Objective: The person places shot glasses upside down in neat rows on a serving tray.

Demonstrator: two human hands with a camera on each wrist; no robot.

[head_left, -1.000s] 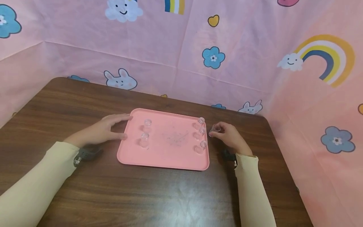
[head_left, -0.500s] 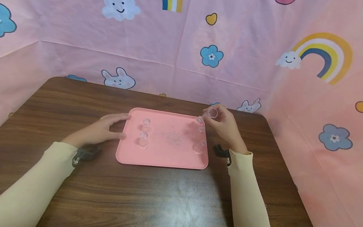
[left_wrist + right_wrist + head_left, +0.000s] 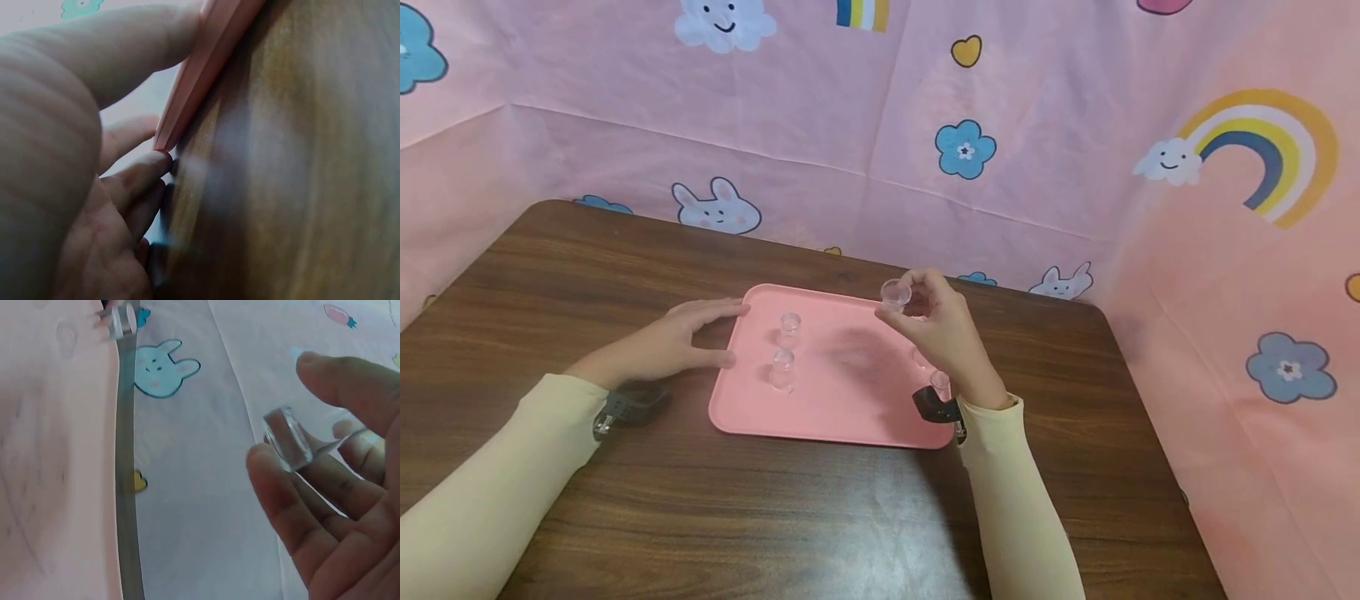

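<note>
In the head view my right hand (image 3: 946,332) pinches a small clear shot glass (image 3: 895,293) above the far right part of the pink tray (image 3: 835,423). The right wrist view shows the thick base of this shot glass (image 3: 289,439) between thumb and fingers. My left hand (image 3: 673,343) rests against the tray's left rim, thumb and fingers spread apart. From the left wrist, fingertips touch the rim (image 3: 194,81). Two similar glasses, a farther one (image 3: 789,323) and a nearer one (image 3: 783,364), stand on the tray's left side.
Along the tray's right edge stand more glasses, one (image 3: 939,381) visible beside my wrist and others partly hidden by my right hand. The brown wooden table (image 3: 775,517) extends around the tray. A patterned pink cloth (image 3: 820,125) hangs behind and to the right.
My right hand has lifted the shot glass from the table right of the tray and carried it left over the tray. My left hand has stayed at the rim.
</note>
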